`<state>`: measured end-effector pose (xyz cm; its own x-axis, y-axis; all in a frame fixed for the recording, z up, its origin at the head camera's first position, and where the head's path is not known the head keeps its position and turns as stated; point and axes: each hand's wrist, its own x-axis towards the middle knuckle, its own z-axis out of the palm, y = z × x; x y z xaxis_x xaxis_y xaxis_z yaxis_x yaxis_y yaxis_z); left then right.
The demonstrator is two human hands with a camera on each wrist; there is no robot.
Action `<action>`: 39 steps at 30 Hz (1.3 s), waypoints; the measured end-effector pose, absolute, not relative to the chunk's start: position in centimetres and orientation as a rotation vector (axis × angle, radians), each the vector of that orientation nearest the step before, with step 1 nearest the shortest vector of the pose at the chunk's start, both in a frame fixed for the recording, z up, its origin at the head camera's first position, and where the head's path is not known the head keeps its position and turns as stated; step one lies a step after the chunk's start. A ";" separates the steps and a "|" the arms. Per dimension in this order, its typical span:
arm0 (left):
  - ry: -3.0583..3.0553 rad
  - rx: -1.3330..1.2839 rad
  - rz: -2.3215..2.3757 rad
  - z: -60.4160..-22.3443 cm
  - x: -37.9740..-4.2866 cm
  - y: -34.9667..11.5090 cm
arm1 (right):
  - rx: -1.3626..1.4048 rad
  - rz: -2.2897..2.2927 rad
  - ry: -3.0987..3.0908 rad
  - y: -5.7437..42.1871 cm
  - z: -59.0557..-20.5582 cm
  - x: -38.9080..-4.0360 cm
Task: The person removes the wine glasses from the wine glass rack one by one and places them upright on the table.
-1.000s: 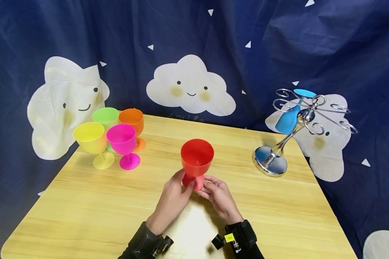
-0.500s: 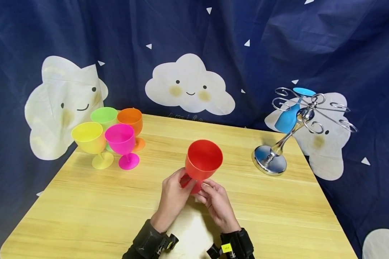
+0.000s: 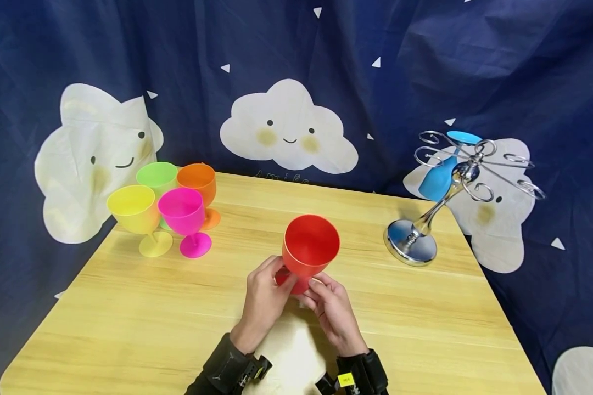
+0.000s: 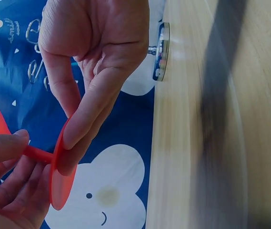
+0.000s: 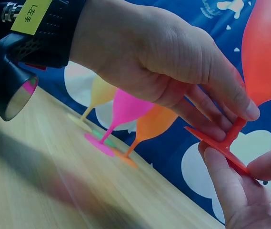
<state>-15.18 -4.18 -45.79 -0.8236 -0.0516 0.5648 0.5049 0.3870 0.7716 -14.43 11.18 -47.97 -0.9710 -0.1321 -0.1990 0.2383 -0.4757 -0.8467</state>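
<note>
Both hands hold a red plastic goblet over the front middle of the table, its bowl facing up and tilted toward the head camera. My left hand pinches the stem just under the bowl; the right wrist view shows its thumb along the stem. With thumb and fingers my right hand grips the edge of the round foot, seen edge-on in the left wrist view. In the head view the fingers partly cover the stem and foot.
Upright yellow, green, pink and orange goblets cluster at the table's left back. A chrome stemware rack with curled arms stands at the right back, a blue goblet hanging upside down from it. A dark cloud-print curtain hangs behind.
Over the first half second the red goblet shifted slightly right and came closer to the head camera, both hands moving with it. Since then goblet and hands have stayed nearly still.
</note>
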 end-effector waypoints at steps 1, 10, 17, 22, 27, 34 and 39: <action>-2.150 -0.384 -1.453 -45.8 -15.2 -4.2 | 0.158 -2.521 1.481 11.2 -48.0 -14.4; -2.222 -0.355 -1.488 -45.7 -15.3 -4.2 | 0.145 -2.491 1.544 11.4 -48.4 -14.4; -2.224 -0.359 -1.455 -45.9 -16.0 -4.4 | 0.093 -2.425 1.693 11.9 -48.6 -14.3; -2.247 -0.308 -1.415 -46.1 -17.0 -5.2 | 0.105 -2.353 1.870 12.8 -49.0 -14.0; -2.286 -0.200 -1.420 -46.2 -18.3 -6.7 | 0.048 -2.259 2.104 14.0 -49.0 -13.4; -2.300 -0.124 -1.344 -46.3 -20.7 -9.0 | -0.010 -1.906 2.544 16.1 -48.6 -12.2; -2.359 -0.048 -1.391 -46.5 -22.2 -10.3 | -0.135 -1.707 2.769 18.0 -48.6 -11.4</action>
